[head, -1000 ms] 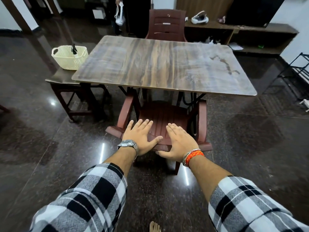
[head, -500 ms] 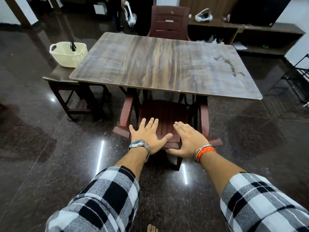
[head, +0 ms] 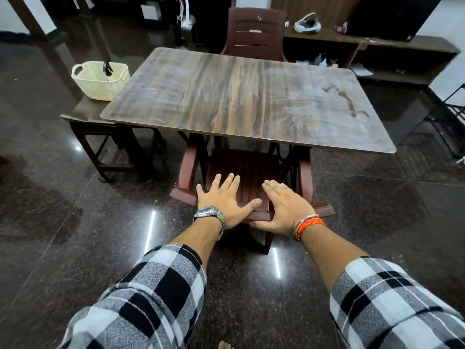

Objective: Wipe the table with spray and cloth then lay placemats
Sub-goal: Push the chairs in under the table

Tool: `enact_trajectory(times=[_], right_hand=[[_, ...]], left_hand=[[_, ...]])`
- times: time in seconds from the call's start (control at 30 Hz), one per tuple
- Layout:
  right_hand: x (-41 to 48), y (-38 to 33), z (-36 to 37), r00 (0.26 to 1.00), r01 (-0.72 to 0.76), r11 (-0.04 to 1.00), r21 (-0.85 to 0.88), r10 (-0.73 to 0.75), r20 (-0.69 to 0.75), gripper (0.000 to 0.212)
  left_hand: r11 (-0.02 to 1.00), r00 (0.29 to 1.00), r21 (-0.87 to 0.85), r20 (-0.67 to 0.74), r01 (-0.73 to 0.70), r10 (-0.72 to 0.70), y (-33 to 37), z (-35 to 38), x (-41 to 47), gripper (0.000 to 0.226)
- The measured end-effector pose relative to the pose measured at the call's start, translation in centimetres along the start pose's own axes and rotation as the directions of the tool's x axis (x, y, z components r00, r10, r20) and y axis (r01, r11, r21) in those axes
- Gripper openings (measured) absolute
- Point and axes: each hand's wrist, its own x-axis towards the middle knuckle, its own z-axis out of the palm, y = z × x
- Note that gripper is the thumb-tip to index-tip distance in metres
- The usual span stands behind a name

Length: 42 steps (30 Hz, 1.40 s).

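A wood-grain table (head: 239,102) stands ahead of me with a wet smear (head: 344,99) near its right side. A maroon plastic chair (head: 249,170) sits under its near edge, back towards me. My left hand (head: 226,200) and my right hand (head: 284,205) lie side by side with straight fingers on the top of the chair's back. A cream basket (head: 100,80) on a low stool (head: 83,117) to the left holds something dark, a spray nozzle perhaps. No cloth or placemat shows.
A second maroon chair (head: 254,34) stands at the table's far side. Low wooden shelving (head: 377,54) runs along the back right wall, a black wire rack (head: 450,122) at the right edge. The dark polished floor (head: 75,222) is open around me.
I have moved closer to the table. Both hands stayed flat on the chair back while the chair slid further under the table.
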Motion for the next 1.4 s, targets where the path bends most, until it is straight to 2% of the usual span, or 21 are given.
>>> enact_trajectory(times=[0.4,0.6,0.77,0.93,1.03,1.13,1.17,1.23,1.4], right_hand=[[0.7,0.3,-0.4,1.0,0.005,1.0,-0.003,-0.004,0.001,0.126],[0.7,0.1,-0.4,1.0,-0.003,1.0,-0.007,0.003,0.004,0.135],[0.5,0.1,-0.3,1.0,-0.012,1.0,0.017,0.012,-0.004,0.133],[0.3,-0.6,-1.5,0.999,0.009,0.994,0.112,-0.014,0.04,0.13],[2.1,-2.6,-2.4,0.998,-0.002,0.991,0.133,0.01,-0.06,0.11],[5.5,-6.2,-3.3,0.98,-0.027,0.987,0.157,0.058,-0.192,0.061],[6.8,-7.7,-3.6,0.975,-0.014,0.985,0.171,0.051,-0.215,0.05],[9.5,-10.8,-4.1,0.974,0.022,0.979,0.201,0.024,-0.224,0.043],[17.5,-18.8,-4.8,0.977,0.094,0.965,0.244,-0.042,-0.21,0.04]], left_hand=[[1.0,1.0,-0.005,-0.019,-0.012,0.012,-0.1,-0.3,0.7,0.104],[0.999,0.999,0.009,-0.027,-0.033,0.033,-0.2,-0.2,0.7,0.103],[0.996,0.996,-0.011,-0.027,-0.091,0.09,-0.6,0.0,0.7,0.098],[0.979,0.979,-0.041,-0.039,-0.199,0.198,-1.8,-0.7,0.3,0.081],[0.974,0.975,-0.102,-0.118,-0.203,0.191,-4.3,-2.4,0.1,0.076],[0.979,0.971,-0.103,-0.178,-0.177,0.157,-8.2,-4.9,-0.1,0.072],[0.982,0.972,-0.103,-0.193,-0.158,0.136,-9.9,-5.8,-0.1,0.071],[0.989,0.973,-0.11,-0.219,-0.103,0.077,-13.4,-7.2,0.0,0.071],[0.985,0.964,-0.167,-0.25,0.052,-0.093,-24.0,-10.2,1.8,0.072]])
